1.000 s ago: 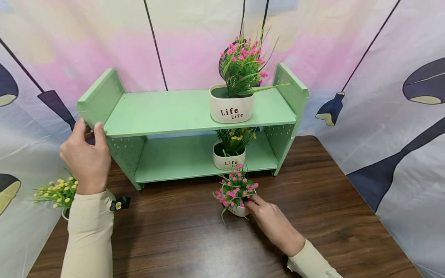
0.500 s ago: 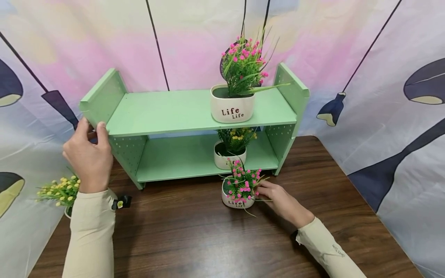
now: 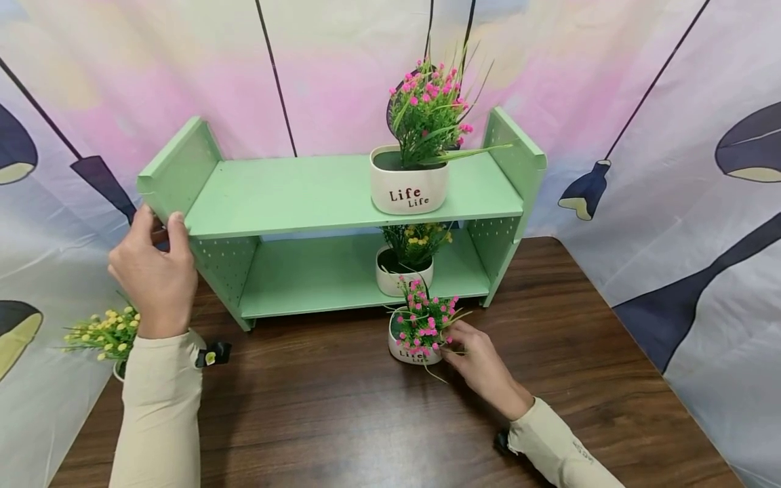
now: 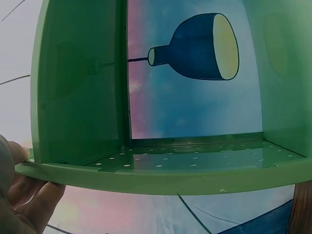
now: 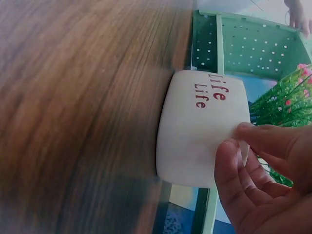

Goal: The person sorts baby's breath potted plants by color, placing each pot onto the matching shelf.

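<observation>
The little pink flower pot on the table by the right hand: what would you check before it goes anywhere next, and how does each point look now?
1. Right hand has hold of the pink flower pot: ok; in the right wrist view thumb and fingers pinch its side.
2. Pot upright on the table: ok.
3. Left hand steadies the green shelf: ok; it grips the left end panel.
4. Free room on the top board: ok; bare left of the large pink flower pot.
5. Free room on the lower board: ok; only the yellow flower pot stands there.
6. Firmness of the grip: cannot tell.
</observation>
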Action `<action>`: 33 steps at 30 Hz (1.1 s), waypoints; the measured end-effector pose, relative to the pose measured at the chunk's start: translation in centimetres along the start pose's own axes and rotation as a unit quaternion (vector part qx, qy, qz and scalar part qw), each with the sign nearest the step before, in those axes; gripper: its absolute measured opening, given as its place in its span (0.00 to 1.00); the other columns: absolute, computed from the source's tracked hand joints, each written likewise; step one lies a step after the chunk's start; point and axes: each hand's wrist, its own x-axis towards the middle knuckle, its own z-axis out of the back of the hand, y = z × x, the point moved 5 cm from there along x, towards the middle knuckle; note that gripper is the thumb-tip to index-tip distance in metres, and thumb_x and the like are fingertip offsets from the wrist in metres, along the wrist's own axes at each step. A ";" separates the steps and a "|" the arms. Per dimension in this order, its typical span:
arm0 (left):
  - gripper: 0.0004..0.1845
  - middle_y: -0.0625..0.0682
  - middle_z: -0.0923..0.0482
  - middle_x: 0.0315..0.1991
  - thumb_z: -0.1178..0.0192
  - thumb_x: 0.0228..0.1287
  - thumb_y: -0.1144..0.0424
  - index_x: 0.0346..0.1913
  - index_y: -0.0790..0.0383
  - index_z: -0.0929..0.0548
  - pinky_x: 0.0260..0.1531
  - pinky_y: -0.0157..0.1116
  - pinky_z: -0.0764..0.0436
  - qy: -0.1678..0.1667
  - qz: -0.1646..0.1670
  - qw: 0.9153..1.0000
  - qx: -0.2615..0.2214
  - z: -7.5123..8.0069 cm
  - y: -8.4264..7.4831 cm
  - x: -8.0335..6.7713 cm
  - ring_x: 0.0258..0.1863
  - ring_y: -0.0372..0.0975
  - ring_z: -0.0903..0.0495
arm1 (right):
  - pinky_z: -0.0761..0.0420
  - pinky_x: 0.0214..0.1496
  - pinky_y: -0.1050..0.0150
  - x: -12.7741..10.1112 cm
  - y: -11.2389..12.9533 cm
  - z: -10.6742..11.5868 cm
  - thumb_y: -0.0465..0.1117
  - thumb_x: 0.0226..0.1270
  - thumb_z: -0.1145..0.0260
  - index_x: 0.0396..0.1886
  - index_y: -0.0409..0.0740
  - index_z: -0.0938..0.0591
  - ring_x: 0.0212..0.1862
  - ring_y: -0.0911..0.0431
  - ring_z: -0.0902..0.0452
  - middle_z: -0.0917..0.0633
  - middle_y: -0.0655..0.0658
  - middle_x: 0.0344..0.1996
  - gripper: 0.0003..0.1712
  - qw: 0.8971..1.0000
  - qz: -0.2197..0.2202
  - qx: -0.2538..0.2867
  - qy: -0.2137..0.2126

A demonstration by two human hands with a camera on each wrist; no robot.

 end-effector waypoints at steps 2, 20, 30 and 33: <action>0.16 0.57 0.08 0.43 0.40 0.78 0.52 0.50 0.61 0.11 0.45 0.55 0.25 0.001 -0.001 1.000 0.002 0.1 0.0 0.0 0.38 0.20 0.18 | 0.14 0.44 0.60 0.0 0.1 -0.2 0.22 0.58 0.25 0.34 0.41 0.12 0.43 0.55 0.14 0.14 0.49 0.40 0.12 1.000 -0.006 0.005 0.002; 0.17 0.61 0.09 0.45 0.40 0.78 0.51 0.52 0.62 0.12 0.48 0.60 0.25 0.012 -0.017 1.000 -0.013 0.4 -0.3 0.1 0.43 0.60 0.12 | 0.13 0.51 0.55 0.2 1.9 0.5 0.23 0.67 0.31 0.55 0.33 0.14 0.54 0.46 0.14 0.16 0.35 0.59 0.17 0.999 -0.003 -0.011 0.030; 0.19 0.61 0.09 0.47 0.40 0.78 0.50 0.49 0.65 0.14 0.48 0.61 0.26 0.021 -0.024 0.999 -0.017 0.4 -0.5 0.0 0.44 0.60 0.11 | 0.13 0.52 0.52 2.2 7.2 3.9 0.22 0.67 0.32 0.59 0.29 0.15 0.59 0.41 0.15 0.22 0.28 0.69 0.21 0.998 0.042 0.007 0.053; 0.19 0.60 0.09 0.48 0.40 0.78 0.50 0.49 0.65 0.14 0.49 0.60 0.25 0.025 -0.022 0.999 -0.020 0.4 -0.4 0.1 0.44 0.59 0.10 | 0.13 0.52 0.53 3.3 8.6 4.7 0.22 0.68 0.33 0.59 0.31 0.15 0.62 0.41 0.17 0.23 0.29 0.70 0.21 0.996 0.060 0.017 0.056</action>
